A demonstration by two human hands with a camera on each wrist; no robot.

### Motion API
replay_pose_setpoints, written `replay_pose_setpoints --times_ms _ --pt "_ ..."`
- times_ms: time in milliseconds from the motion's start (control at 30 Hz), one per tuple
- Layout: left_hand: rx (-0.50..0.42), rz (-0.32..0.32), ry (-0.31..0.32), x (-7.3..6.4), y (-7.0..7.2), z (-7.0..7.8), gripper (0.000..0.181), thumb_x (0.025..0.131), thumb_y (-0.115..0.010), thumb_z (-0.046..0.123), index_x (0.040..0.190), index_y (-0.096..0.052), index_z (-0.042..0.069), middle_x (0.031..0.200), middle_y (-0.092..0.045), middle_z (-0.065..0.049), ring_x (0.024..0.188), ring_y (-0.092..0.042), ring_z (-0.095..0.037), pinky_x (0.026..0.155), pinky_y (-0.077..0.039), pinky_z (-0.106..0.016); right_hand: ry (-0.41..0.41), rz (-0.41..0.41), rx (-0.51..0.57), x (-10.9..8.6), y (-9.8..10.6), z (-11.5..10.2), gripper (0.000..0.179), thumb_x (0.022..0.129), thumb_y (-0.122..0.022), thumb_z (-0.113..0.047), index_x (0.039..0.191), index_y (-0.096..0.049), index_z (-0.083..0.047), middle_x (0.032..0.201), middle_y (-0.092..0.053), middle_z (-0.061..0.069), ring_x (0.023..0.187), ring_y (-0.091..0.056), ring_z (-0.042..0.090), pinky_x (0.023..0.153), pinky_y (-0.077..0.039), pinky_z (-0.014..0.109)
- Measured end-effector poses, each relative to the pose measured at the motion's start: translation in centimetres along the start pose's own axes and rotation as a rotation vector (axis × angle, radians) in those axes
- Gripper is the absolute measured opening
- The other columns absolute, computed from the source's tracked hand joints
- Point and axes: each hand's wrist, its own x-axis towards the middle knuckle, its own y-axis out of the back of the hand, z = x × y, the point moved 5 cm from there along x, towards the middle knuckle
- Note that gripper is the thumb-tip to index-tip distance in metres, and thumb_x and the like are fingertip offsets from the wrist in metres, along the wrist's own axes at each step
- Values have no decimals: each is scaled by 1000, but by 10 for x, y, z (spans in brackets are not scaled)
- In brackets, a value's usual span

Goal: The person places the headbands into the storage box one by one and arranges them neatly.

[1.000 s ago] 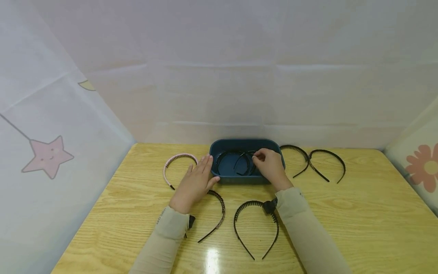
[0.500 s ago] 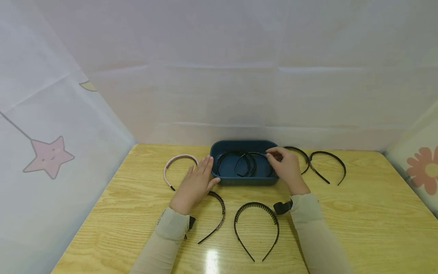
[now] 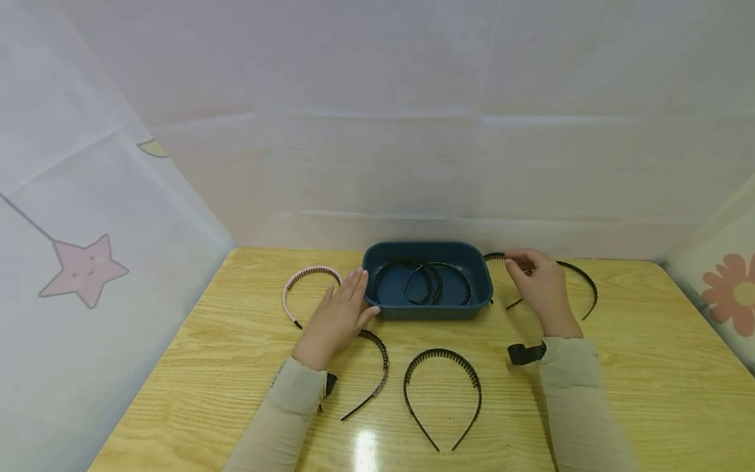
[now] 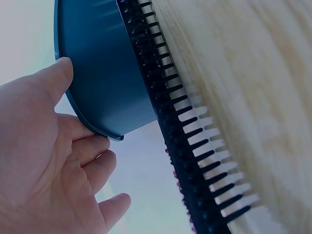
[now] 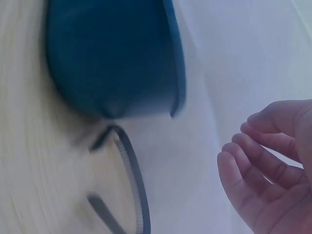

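My left hand (image 3: 335,321) lies along the left end of a dark blue bin (image 3: 427,313), its fingers straight and touching the rim and the thumb at the front corner. Inside the bin are several black headbands (image 3: 436,285), some with comb teeth. My right hand (image 3: 542,288) is over two black headbands right of the bin, fingers loosely bent and holding nothing. It partly hides the toothed headband (image 3: 494,256) and the plainer headband (image 3: 592,282). In the right wrist view, a blurred headband (image 5: 141,195) appears beside the bin, apart from the fingers.
Left of the bin lies a pink headband (image 3: 288,288) with dark teeth. Partly under the left forearm is a black headband (image 3: 386,367) with teeth. Another black toothed headband (image 3: 442,353) lies at the front. Behind the wooden table (image 3: 649,373) hangs a pale cloth (image 3: 413,164).
My right hand has let go of a black headband, which now lies in the bin's right part, and has moved right over the headbands outside. My left hand stays in place.
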Motion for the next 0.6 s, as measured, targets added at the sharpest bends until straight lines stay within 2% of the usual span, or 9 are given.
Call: replay_pose_setpoints --times_ms 100,200,300,433,600 --pt "6 2 -4 0 0 -1 77 107 -42 51 163 -14 6 169 -10 -10 156 -12 -26 123 -16 -57 -10 1 -26 2 10 9 23 102 -63 -15 115 -72 1 104 -70 19 91 -64 28 77 -50 26" --pt "13 8 -10 0 0 -1 77 107 -41 51 163 -15 5 169 -11 -11 155 -13 -26 123 -18 -58 -17 -15 -59 4 17 21 24 102 -61 -13 116 -71 4 105 -69 23 94 -64 35 79 -55 41" --pt "20 11 -10 0 -1 -1 77 107 -41 52 163 -15 6 169 -11 -11 155 -13 -26 123 -18 -58 -51 -60 -100 8 25 32 28 104 -58 -14 119 -68 7 108 -67 27 98 -63 42 79 -54 55" --pt "19 13 -4 0 -1 -2 77 107 -41 52 163 -15 6 169 -11 -10 155 -13 -26 123 -18 -58 -114 -131 -148 13 37 54 32 106 -52 -16 124 -63 8 111 -64 29 99 -61 45 77 -53 58" --pt "13 11 -2 0 -2 -1 77 107 -41 52 163 -15 7 169 -11 -10 156 -12 -24 123 -16 -57 -167 -174 -223 17 54 85 37 105 -48 -13 129 -56 14 115 -59 36 99 -59 49 76 -52 59"
